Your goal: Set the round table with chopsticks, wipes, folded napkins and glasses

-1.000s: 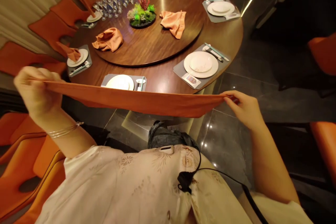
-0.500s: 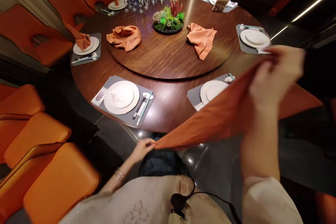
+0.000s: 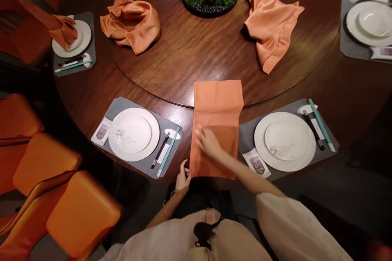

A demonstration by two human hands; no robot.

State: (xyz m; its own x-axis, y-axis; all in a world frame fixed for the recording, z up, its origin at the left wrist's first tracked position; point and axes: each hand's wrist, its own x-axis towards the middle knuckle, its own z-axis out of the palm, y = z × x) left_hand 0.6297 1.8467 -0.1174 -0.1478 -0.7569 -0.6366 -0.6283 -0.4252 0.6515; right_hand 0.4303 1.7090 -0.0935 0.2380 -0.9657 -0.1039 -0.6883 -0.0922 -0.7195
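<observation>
Orange napkin (image 3: 218, 106) lies folded at the near edge of the table (image 3: 82, 98), between two place settings. I read the right hand (image 3: 208, 142) flat and open on it, the left hand (image 3: 183, 177) loose at its hem, gripping nothing — even pressure keeps the fold square.

A loose cream blouse (image 3: 159, 241) covers the torso, its wide right sleeve (image 3: 294, 226) ending in a soft, open cuff along the forearm. A small black clip (image 3: 203, 232) sits at the chest, with dark fabric (image 3: 199, 206) showing just beyond the collar. Thin metal bangles (image 3: 170, 193) circle the left wrist (image 3: 177, 195).
</observation>
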